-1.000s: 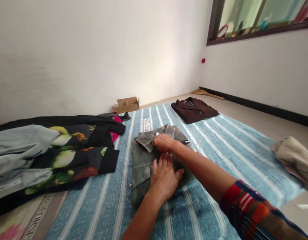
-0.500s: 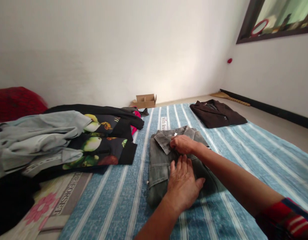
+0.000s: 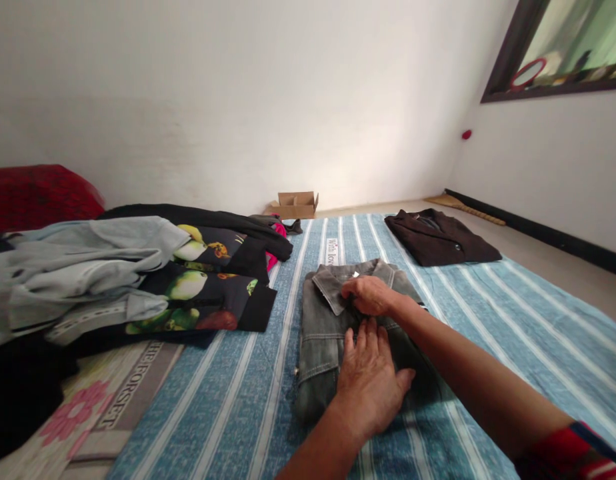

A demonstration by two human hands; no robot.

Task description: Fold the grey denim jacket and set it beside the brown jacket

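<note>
A grey denim jacket (image 3: 319, 347) lies folded into a compact rectangle, its collar at the far end. My left hand (image 3: 369, 380) rests flat on the front of it, fingers stretched out and thumb apart. Just beyond, my right hand (image 3: 371, 293) has its fingers closed in a pinch at the collar opening, beside a small white label. The right forearm crosses over the jacket's right side and hides part of it. Farther off to the right is a folded dark brown garment (image 3: 438, 237).
Blue-and-white striped bedding (image 3: 248, 400) lies under the jacket. On the left is a loose heap with a light grey garment (image 3: 98, 260) and black printed clothing (image 3: 228, 300). A small cardboard box (image 3: 297, 204) stands by the wall, and a red bundle (image 3: 38, 195) sits at far left.
The camera view has tilted up slightly, so the scene sits a little lower. Both hands keep nearly the same places on the jacket, the right one still pinching at the collar.
</note>
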